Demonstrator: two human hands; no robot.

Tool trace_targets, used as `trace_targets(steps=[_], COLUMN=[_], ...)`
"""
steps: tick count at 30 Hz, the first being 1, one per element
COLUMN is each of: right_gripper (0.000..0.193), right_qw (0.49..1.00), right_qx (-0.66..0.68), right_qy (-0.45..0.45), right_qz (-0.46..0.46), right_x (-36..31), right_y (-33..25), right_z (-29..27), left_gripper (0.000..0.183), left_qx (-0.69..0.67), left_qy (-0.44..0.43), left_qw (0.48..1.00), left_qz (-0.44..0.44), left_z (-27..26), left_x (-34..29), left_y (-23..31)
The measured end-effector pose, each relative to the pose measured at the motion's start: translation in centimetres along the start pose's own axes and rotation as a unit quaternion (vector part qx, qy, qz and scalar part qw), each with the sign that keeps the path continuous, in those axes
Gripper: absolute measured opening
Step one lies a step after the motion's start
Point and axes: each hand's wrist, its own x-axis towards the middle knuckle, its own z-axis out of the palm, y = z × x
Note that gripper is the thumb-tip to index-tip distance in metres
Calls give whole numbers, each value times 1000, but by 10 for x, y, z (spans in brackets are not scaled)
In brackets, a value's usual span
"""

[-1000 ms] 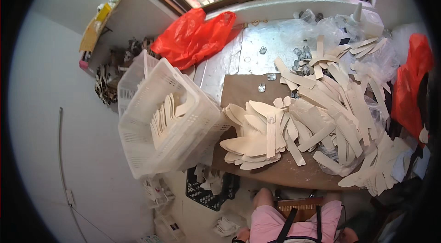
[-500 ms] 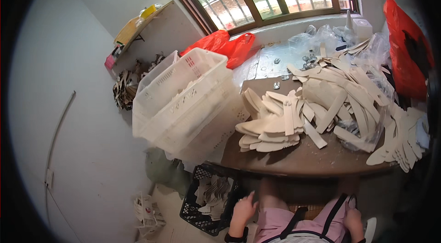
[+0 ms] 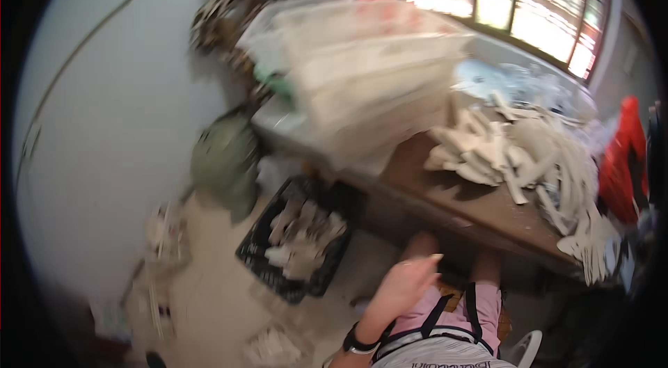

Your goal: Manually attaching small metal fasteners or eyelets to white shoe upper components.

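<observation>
My left hand (image 3: 409, 286) is over my lap, in front of the table's near edge, with a dark band on its wrist. Motion smears its fingers, so I cannot make out whether they are open or closed; no held thing shows. My right hand is out of sight. On the brown table (image 3: 431, 190) lies a stack of pale, curved flat pieces (image 3: 473, 152). More long pale strips (image 3: 550, 152) heap up to its right. Low on the left, a black plastic crate (image 3: 313, 291) holds several similar pale and greyish pieces (image 3: 306, 232).
Large white plastic baskets (image 3: 376, 69) stand nested on the table's left part. A green sack (image 3: 226, 166) rests by the wall, and pale bundles (image 3: 167, 236) lie on the floor. A red plastic bag (image 3: 619, 166) hangs at the right. Clear plastic bags (image 3: 536, 86) sit near the window.
My view has swung left and down, bringing more floor into sight. My left hand has come across over my lap. My right hand, seen earlier by my right thigh, has left the picture.
</observation>
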Motion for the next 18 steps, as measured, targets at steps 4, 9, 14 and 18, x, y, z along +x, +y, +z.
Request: trace_targets(steps=[4, 9, 14, 18], right_gripper=[21, 18, 10, 39], right_qw=[978, 931, 960, 906], right_qx=[-66, -103, 52, 308], right_qy=[-116, -208, -109, 60], right_qz=[-162, -280, -252, -284], right_x=[19, 52, 39, 55], right_y=[-32, -78, -95, -193], right_z=[-33, -62, -102, -185], left_gripper=[43, 43, 41, 43], left_qx=[-91, -42, 69, 30], left_qy=[-9, 33, 82, 73], left_qw=[995, 998, 993, 989], left_qz=[30, 16, 39, 122], left_z=[33, 36, -4, -37], left_x=[-12, -35, -35, -32], left_y=[24, 23, 51, 73])
